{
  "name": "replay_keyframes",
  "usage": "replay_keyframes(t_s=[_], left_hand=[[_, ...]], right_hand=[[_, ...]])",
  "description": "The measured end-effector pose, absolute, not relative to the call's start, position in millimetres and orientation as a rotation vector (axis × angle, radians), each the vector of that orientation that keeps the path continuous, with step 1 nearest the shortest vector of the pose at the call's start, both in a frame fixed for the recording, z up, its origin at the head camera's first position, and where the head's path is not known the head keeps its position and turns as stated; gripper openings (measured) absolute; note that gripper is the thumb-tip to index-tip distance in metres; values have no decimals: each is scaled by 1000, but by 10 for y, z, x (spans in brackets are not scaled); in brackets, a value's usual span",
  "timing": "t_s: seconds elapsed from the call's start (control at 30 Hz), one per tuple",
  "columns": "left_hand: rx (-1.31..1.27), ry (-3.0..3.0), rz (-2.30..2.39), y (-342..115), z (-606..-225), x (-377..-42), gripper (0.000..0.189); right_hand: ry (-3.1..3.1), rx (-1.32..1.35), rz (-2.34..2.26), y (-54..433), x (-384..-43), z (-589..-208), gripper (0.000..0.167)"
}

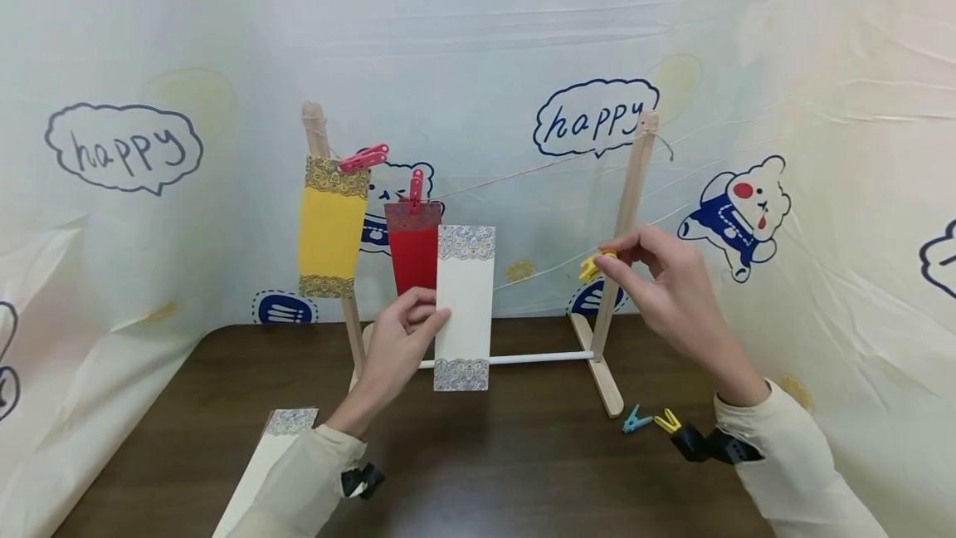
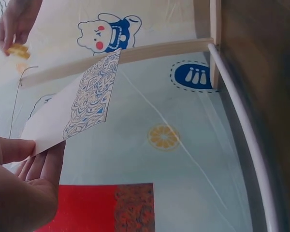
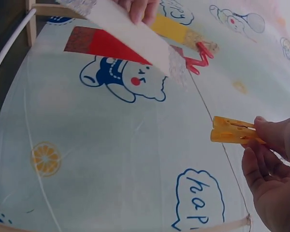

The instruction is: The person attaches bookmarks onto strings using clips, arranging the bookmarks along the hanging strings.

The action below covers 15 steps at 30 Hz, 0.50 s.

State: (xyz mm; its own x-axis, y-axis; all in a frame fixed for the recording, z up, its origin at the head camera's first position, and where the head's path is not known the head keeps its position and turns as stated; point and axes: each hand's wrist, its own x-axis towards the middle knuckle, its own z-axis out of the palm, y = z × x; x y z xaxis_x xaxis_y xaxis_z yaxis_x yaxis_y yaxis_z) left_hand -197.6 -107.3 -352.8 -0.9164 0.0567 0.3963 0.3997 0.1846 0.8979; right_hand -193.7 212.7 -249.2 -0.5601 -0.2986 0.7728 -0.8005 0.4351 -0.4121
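Observation:
My left hand (image 1: 399, 347) pinches a white paper card (image 1: 465, 305) by its left edge, thumb in front and fingers behind. Patterned bands run across the card's top and bottom, and it stands upright in the air before the rack. Between thumb and fingers, my right hand (image 1: 668, 293) pinches a yellow clothespin (image 3: 234, 130) near the right post. A string (image 1: 515, 178) spans the two wooden posts. On it hang a yellow card (image 1: 332, 227) and a red card (image 1: 414, 251), each under a red clothespin (image 1: 416, 189); the white card partly covers the red one.
A blue clothespin (image 1: 636, 420) and another yellow clothespin (image 1: 667, 420) lie on the dark table at the right. Another white card (image 1: 261, 463) lies at the left, partly under my sleeve. The rack's white bar (image 1: 541, 358) joins its wooden feet (image 1: 608, 388).

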Motion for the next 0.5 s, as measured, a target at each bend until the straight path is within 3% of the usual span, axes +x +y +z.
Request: replay_keyframes(t_s=[0.5], left_hand=[[-477,-2139,-1824,-849,-3463,-2232,18]], right_hand=[[-2006,990,1186,1630,-2386,-2015,7]])
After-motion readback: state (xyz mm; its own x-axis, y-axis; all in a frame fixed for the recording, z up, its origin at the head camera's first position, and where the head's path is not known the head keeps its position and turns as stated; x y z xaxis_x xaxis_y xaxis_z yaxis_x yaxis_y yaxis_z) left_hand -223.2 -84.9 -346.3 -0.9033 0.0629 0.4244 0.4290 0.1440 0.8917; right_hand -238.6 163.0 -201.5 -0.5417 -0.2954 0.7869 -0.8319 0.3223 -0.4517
